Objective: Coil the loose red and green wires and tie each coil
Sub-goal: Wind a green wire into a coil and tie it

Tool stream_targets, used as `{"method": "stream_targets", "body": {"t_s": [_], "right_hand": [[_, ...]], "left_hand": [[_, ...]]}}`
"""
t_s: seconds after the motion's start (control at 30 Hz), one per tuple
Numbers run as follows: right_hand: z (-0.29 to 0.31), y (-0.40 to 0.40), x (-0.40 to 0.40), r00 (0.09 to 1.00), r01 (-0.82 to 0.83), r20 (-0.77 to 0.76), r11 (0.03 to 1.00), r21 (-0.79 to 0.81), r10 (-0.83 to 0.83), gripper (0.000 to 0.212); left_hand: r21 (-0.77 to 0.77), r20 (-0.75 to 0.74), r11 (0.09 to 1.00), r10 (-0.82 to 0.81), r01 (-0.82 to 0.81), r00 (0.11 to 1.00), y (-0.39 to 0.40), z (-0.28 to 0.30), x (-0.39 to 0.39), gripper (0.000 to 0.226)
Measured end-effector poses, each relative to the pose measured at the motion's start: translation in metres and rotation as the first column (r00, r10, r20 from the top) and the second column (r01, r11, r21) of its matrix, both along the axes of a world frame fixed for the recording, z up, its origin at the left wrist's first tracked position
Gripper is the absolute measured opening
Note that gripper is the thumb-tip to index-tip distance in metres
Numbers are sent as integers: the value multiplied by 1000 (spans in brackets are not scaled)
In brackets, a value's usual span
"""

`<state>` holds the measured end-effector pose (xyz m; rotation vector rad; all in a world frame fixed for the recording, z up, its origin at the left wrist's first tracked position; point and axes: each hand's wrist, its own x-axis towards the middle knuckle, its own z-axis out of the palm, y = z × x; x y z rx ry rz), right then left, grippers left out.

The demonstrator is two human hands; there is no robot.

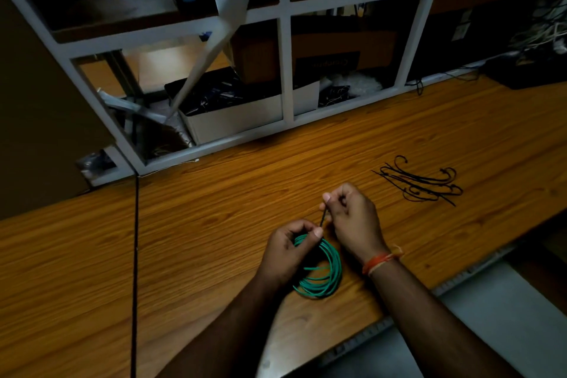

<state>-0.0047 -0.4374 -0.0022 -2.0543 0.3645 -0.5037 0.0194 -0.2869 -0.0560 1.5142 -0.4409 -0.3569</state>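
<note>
A green wire coil (328,276) lies on the wooden table (214,224) near its front edge. My left hand (288,252) grips the top of the coil, thumb pressed at the base of a thin black tie (322,218). My right hand (352,218) pinches the upper end of that tie just above the coil. The tie runs between both hands. No red wire is in view.
A heap of several black ties (420,182) lies on the table to the right. A white shelf frame (285,70) with boxes stands along the back. A black cord (135,255) crosses the table at the left. The table edge runs diagonally at lower right.
</note>
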Motion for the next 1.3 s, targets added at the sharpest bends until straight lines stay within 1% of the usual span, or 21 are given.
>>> {"method": "stream_targets", "body": {"t_s": [0.2,0.3,0.4,0.47,0.53,0.57,0.6,0.63,0.67,0.7,0.73,0.77,0.8,0.83,0.87,0.9,1.0,1.07,1.13,1.2,1.3], "right_hand": [[14,4,11,994,39,99,999,33,-42,19],[12,5,13,988,54,142,998,39,-59,19],[11,12,8,972,60,223,994,91,-79,17],[13,15,3,967,28,244,981,194,-76,16],[15,13,-1,983,-40,181,950,310,-18,17],[15,8,-2,993,-62,115,942,329,26,19],[13,1,-5,997,-72,32,952,297,66,21],[11,-8,-8,994,-75,-63,973,220,91,23],[8,-17,-14,981,-80,-162,986,144,103,24],[5,-23,-20,960,-98,-252,988,123,127,23],[3,-27,-28,929,-127,-324,975,182,182,20],[-1,-28,-36,893,-152,-366,941,301,261,15],[-3,-28,-43,860,-160,-385,893,421,335,10],[-5,-27,-48,842,-161,-378,849,504,384,7],[-8,-27,-52,842,-170,-364,837,521,398,5],[-11,-28,-53,857,-181,-345,852,492,382,5],[-17,-34,-51,923,-206,-281,956,210,261,9],[-19,-35,-48,947,-196,-237,974,115,218,10],[-19,-32,-48,960,-173,-212,982,77,186,10],[-23,-29,-49,968,-135,-202,988,81,149,11],[-33,-20,-52,975,-76,-194,982,171,110,15]], "left_hand": [[173,192,984,19,-53,981,-1,-4,-1,18],[203,270,976,19,-76,963,0,-3,-4,20],[208,287,974,30,-93,958,-1,0,-4,25],[214,270,970,58,-119,961,0,-1,-3,27],[210,250,965,102,-156,963,1,-4,-2,26],[200,239,963,131,-181,962,2,-7,-1,26],[188,222,960,163,-206,961,2,-8,-1,25],[179,203,956,196,-233,959,1,-10,0,25],[173,191,951,223,-256,956,1,-11,0,25],[171,189,946,242,-274,952,1,-12,0,27],[170,187,944,251,-283,950,1,-12,1,28],[168,183,943,256,-287,949,0,-13,2,29],[168,179,943,258,-288,949,0,-14,3,29],[167,174,943,259,-288,950,0,-14,3,28],[162,166,945,258,-285,952,0,-14,3,27],[155,156,947,258,-281,954,0,-14,3,26],[149,156,951,247,-270,956,0,-12,2,26],[162,165,950,240,-266,957,0,-13,2,27],[173,174,949,235,-264,956,1,-13,2,28],[169,173,949,238,-267,956,1,-13,3,28],[135,145,952,256,-276,956,1,-11,2,27]]}}
